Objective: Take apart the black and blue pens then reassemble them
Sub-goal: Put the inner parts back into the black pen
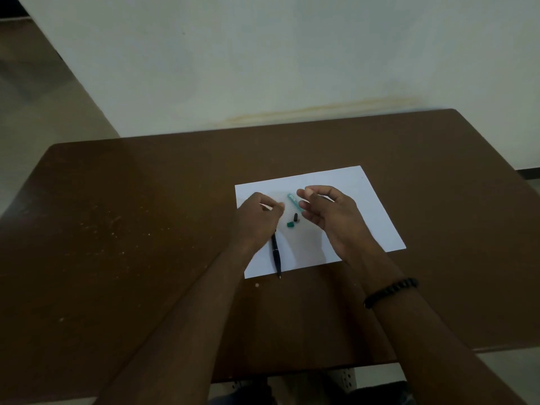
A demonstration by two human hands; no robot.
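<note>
A black pen (pixel 276 252) lies whole on the white paper (pixel 365 211), its tip toward me, just below my left hand (pixel 255 220). That hand's fingertips are pinched together; what they pinch is too small to make out. A teal-blue pen barrel (pixel 292 201) lies slanted between my hands. Below it rest a small black piece (pixel 295 217) and a small teal piece (pixel 290 225). My right hand (pixel 327 213) hovers at the barrel's right, fingers curled and apart, thumb tip close to the barrel's near end.
The paper lies right of centre on a brown table (pixel 131 229), which backs onto a pale wall. A black bead bracelet (pixel 390 292) circles my right wrist. The table's front edge is close to my body.
</note>
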